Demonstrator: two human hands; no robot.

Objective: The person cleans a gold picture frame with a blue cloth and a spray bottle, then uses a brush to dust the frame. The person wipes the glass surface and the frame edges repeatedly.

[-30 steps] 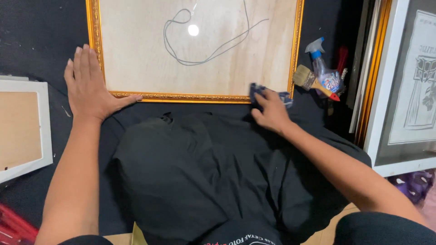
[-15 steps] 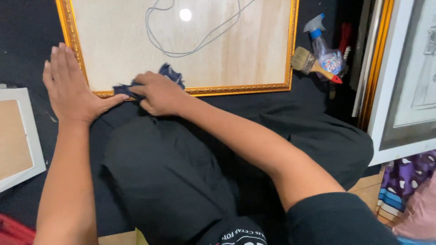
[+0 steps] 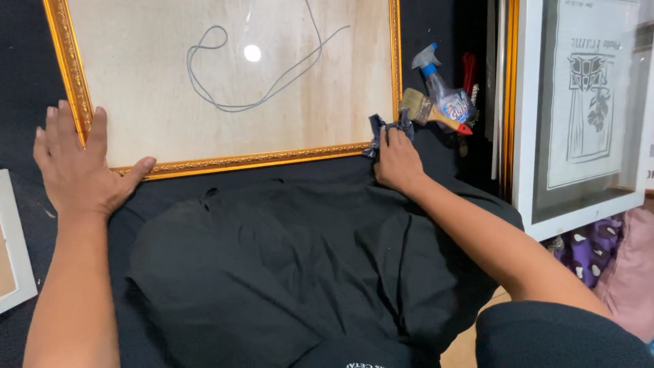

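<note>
Grip, right hand [image 3: 397, 162]: fingers bunched on a dark blue cloth [image 3: 381, 129], pressing it onto the lower right corner of the gold picture frame [image 3: 238, 162]. Cloth is crumpled; part of it sticks out past my fingertips and overlaps the frame's corner.

Left hand [image 3: 78, 163]: not grasping anything. Palm flat, fingers straight and pointing away from me, resting over the frame's lower left corner; thumb lies along the bottom rail.

Frame lies flat, back side up, on a black covering [image 3: 20, 82]. Its bottom rail runs left to right across my view, tilted slightly, the right end farther from me than the left. Top rail is out of view, so I cannot tell which axis is the longer. Pale backing board [image 3: 170, 88] fills the frame; a grey hanging cord [image 3: 225, 105] lies loose on it in a loop and a long curve. A small bright light spot shows on the board.

Just beside the right corner, past the cloth: a paintbrush [image 3: 426, 110] with pale bristles, and a clear spray bottle [image 3: 446, 95] with a blue-and-white trigger head, lying on its side.

Far right: a white-framed print [image 3: 586, 102]. Far left: edge of another white frame [image 3: 20, 252]. My black-clothed lap [image 3: 272, 272] fills the foreground.
</note>
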